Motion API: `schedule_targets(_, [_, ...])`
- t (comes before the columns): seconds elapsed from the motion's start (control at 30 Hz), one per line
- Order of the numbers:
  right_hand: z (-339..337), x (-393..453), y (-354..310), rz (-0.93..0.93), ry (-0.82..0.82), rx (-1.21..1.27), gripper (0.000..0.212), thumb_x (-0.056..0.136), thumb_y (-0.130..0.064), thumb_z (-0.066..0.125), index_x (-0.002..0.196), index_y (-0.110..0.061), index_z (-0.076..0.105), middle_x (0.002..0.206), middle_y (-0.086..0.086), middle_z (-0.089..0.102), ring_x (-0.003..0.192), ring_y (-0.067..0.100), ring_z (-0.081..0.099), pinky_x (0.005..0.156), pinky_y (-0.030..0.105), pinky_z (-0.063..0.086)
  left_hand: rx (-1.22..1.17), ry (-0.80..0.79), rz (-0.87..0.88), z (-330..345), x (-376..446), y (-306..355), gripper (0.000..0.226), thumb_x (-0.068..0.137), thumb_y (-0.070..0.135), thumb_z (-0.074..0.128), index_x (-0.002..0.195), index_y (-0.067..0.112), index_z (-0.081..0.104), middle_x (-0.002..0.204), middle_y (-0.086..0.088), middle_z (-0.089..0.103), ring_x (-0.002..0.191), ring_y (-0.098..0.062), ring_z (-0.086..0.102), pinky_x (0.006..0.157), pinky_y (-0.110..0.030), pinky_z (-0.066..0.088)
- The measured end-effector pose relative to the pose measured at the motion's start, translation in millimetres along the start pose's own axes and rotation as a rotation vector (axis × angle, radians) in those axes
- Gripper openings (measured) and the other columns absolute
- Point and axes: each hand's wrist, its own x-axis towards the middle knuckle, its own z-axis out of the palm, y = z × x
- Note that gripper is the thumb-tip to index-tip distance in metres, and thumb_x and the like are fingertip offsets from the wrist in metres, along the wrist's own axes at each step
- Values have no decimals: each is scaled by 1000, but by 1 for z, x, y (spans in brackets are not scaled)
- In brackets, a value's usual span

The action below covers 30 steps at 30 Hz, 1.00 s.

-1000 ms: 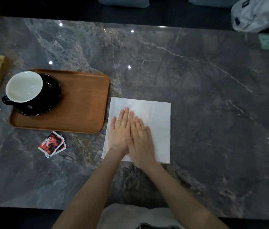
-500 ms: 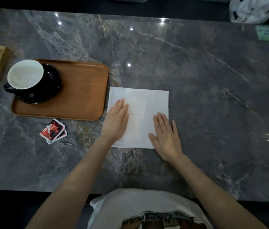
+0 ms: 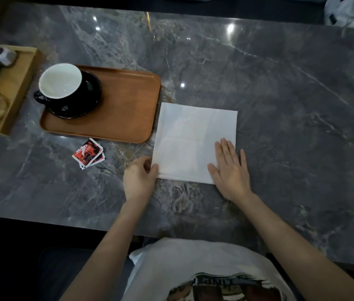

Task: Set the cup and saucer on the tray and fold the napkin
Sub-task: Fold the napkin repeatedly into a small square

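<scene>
Grey veined marble table point(image 3: 280, 88), glossy light reflections, dark floor below

Table point(image 3: 258, 83): grey veined marble-look stone, polished, glossy, mirrors ceiling lights. Tray point(image 3: 128, 109): brown wood, smooth satin finish. Cup point(image 3: 59, 82): glazed ceramic, black outside, white inside. Saucer point(image 3: 84, 105): glossy black ceramic. Napkin point(image 3: 193, 137): white paper, matt, faint creases. Sachets point(image 3: 88, 153): printed red packets, slight sheen.

place: probably a café | cues: marble-look counter point(image 3: 258, 83), wooden serving tray point(image 3: 128, 109), sugar packets point(image 3: 88, 153)
</scene>
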Motion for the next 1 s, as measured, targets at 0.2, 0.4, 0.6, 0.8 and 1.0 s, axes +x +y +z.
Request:
schedule_targets(0.2, [-8,0,-7,26,-15,18,66,90,-43,15,149,-13,6,159,4,4,146,16,-1,116,41,-9,-123,-46,-172,-11,2,11,17,79,18,64,91,7,70,82,-10,70,81,-24,63,72,-28,43])
schedule_targets(0.4, [-9,-3,-6,19,-32,0,65,90,-42,14,149,-13,5,159,5,3,146,17,-1,117,42,-6,-216,-205,-335,-17,3,2,12,73,17,70,62,15,65,63,-13,66,67,-29,67,73,-46,58])
schedule_targets(0.6, [-9,-3,-9,22,-32,-30,62,95,-40,15,148,-12,2,159,8,0,146,19,-4,116,42,-6,-161,-266,-340,-14,2,-2,15,74,21,69,60,16,64,69,-13,72,68,-28,70,70,-47,59])
schedule_targets(0.8, [-21,-4,-38,-141,186,168,53,84,-41,37,122,-9,55,133,16,54,127,32,46,112,43,23,-287,-341,-451,-16,8,-2,27,79,16,69,55,18,55,54,-3,60,37,-6,59,42,-20,50])
schedule_targets(1.0, [-17,-2,-101,-475,101,231,31,73,-38,54,87,-13,67,85,2,68,83,22,60,81,30,35,-430,-392,-503,-19,9,-4,23,78,17,70,59,13,59,60,-8,59,50,-15,56,44,-18,44])
